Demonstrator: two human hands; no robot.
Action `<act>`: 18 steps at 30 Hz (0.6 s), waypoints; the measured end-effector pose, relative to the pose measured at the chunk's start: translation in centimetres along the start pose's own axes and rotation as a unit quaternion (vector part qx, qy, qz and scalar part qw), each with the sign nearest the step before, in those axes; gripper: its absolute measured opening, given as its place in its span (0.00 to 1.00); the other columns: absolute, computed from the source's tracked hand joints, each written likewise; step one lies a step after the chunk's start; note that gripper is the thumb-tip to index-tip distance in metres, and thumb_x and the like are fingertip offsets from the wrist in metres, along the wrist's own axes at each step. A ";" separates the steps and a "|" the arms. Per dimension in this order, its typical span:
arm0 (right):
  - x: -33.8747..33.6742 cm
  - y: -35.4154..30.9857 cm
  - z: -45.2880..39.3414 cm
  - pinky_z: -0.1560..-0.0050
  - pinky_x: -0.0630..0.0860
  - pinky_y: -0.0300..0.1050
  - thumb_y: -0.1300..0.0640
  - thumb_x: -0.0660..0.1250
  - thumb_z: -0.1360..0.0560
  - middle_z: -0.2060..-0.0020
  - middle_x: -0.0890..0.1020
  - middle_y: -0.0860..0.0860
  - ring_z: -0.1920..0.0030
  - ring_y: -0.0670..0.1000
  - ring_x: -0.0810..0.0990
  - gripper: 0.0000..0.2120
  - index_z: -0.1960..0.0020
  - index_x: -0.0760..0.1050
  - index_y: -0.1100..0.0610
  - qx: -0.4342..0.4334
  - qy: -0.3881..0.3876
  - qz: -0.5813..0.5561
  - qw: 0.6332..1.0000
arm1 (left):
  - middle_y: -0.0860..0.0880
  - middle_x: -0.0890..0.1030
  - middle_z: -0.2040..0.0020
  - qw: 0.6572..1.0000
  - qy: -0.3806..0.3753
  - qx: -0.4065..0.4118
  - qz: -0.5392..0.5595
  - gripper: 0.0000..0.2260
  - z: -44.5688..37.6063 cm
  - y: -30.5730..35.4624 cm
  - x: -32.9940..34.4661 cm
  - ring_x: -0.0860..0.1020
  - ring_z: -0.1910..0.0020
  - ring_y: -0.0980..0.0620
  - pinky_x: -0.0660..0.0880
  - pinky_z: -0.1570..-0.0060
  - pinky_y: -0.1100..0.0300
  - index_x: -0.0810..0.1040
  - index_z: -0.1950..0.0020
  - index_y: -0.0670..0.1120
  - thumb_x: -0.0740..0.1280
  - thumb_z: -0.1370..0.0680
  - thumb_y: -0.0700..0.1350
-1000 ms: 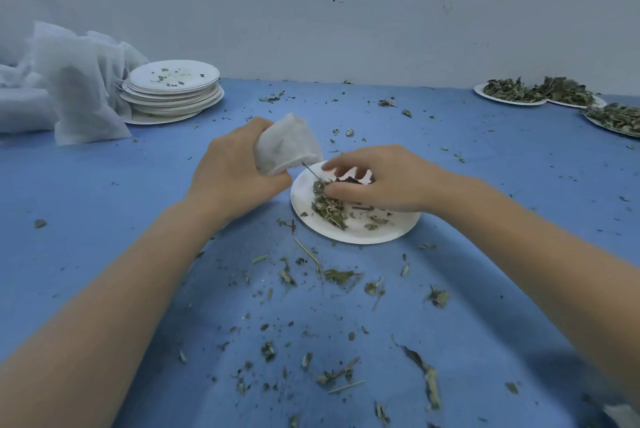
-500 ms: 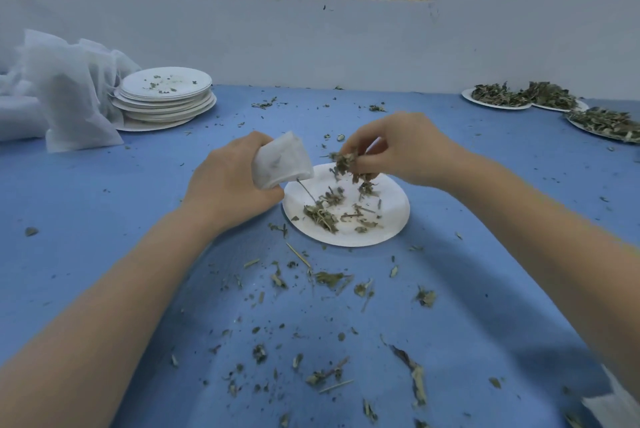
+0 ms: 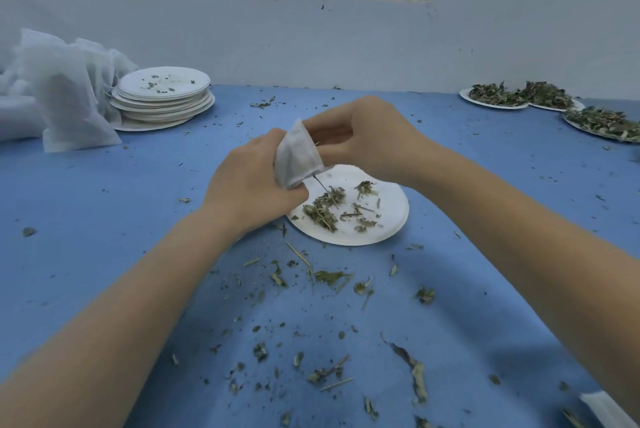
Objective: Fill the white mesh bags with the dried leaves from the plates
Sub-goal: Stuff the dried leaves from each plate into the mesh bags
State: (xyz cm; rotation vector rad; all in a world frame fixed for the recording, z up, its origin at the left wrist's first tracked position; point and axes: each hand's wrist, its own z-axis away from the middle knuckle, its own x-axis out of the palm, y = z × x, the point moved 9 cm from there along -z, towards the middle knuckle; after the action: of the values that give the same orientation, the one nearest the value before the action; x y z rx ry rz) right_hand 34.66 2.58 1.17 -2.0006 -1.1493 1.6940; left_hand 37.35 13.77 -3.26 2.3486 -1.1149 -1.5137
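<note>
Now left hand [image 3: 252, 185] gripped small white mesh bag [image 3: 296, 157], mouth facing right hand [image 3: 360, 140] pinching at its rim, dried green leaves [image 3: 323, 209] on round white paper plate [image 3: 391, 216] just below.

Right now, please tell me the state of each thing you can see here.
Mesh bag: held up by both hands, over the plate.
Left hand: grips the bag.
Right hand: fingers at the bag's top.
Plate: few leaves left.
Plate stack: emptied, crumbs only.
Far plates: heaped with leaves.
Spare bags: piled, unfilled.
</note>
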 end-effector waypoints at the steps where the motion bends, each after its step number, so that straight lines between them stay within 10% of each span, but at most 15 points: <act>1: 0.1 0.2 0.1 0.51 0.76 0.30 0.61 0.71 0.29 0.60 0.84 0.42 0.58 0.36 0.81 0.11 0.50 0.82 0.48 0.006 -0.009 -0.005 1.000 | 0.55 0.74 0.63 1.000 0.009 -0.006 0.027 0.15 0.1 -0.1 -0.3 0.73 0.61 0.49 0.70 0.63 0.56 0.71 0.53 0.51 0.72 0.36 0.47; 6: 0.6 0.3 -0.5 0.67 0.67 0.30 0.63 0.69 0.30 0.64 0.82 0.51 0.64 0.45 0.75 0.06 0.56 0.83 0.57 0.012 0.023 0.137 0.990 | 0.55 0.77 0.61 0.997 0.013 0.005 0.072 0.16 0.3 1.0 -0.6 0.75 0.59 0.50 0.73 0.61 0.56 0.74 0.51 0.52 0.74 0.35 0.46; 11: 2.1 0.4 -0.2 0.74 0.64 0.27 0.59 0.67 0.26 0.79 0.73 0.42 0.76 0.39 0.70 0.07 0.61 0.81 0.56 0.004 -0.060 0.018 0.998 | 0.53 0.79 0.57 0.998 0.003 0.001 0.056 0.16 0.4 1.1 -0.5 0.76 0.56 0.49 0.75 0.56 0.50 0.75 0.49 0.52 0.74 0.34 0.48; 18: -2.8 4.4 0.2 0.48 0.76 0.38 0.65 0.61 0.25 0.58 0.84 0.42 0.55 0.42 0.80 0.17 0.56 0.81 0.45 0.035 0.081 0.003 0.996 | 0.53 0.79 0.53 1.000 0.009 -0.020 0.004 0.18 0.1 -0.6 -1.0 0.74 0.54 0.50 0.73 0.56 0.55 0.74 0.44 0.54 0.71 0.32 0.52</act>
State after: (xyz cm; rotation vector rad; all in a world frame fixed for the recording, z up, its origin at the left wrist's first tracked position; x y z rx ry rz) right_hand 36.13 -2.30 0.17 -2.0563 -1.0168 1.5211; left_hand 37.29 14.88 -2.82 2.3238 -1.0774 -1.4964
